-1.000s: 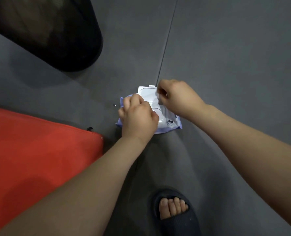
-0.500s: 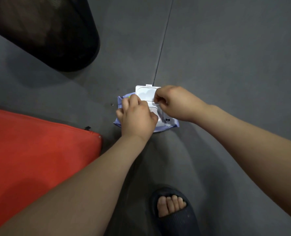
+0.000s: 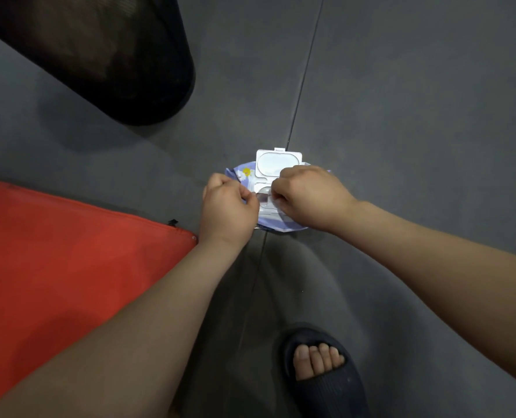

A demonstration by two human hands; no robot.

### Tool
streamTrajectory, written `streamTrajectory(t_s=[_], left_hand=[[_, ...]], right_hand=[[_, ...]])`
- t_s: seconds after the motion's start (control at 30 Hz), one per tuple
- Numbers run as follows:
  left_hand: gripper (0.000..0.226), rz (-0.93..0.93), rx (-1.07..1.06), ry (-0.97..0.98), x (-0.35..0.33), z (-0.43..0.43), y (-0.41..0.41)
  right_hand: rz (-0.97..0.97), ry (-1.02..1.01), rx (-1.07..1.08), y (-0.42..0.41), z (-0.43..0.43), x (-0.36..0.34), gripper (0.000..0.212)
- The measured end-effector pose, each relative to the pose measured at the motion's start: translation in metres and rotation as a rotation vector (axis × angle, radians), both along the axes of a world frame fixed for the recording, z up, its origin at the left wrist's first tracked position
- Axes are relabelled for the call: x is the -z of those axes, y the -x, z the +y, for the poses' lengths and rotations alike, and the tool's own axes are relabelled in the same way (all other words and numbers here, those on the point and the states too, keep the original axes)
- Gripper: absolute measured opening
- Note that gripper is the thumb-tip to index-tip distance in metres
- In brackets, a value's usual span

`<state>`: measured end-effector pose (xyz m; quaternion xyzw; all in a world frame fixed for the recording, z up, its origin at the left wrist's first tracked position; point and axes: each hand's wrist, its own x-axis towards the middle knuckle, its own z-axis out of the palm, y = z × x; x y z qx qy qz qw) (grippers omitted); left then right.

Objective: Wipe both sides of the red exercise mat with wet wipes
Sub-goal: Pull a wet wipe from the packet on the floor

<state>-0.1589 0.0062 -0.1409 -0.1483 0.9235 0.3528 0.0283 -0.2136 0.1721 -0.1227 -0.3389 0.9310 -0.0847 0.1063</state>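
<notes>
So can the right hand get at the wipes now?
Probably yes: the lid is flipped open, the right hand pinches at the opening, and the left hand holds the pack.

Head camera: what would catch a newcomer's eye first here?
The left hand and right hand pinch at a wipes pack on the grey floor at centre, its white lid flipped open. The red mat fills the lower left, and a black bin looms at upper left.

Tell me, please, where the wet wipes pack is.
Head view: the wet wipes pack lies mid-frame on the grey floor, under the left hand and right hand, just right of the red mat.
</notes>
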Motion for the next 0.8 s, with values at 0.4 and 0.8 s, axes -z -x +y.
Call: streamTrajectory(t_s=[0.4,0.8], left_hand=[[0.039,-0.043,0.083,-0.021,-0.011,-0.007,0.007],[0.021,-0.083,0.090,-0.020,-0.013,-0.007,0.006]], right_hand=[[0.077,0.011,-0.109,-0.001,-0.005,0.015,0.027],[-0.133,0.252,0.029,0.004,0.007,0.001,0.018]])
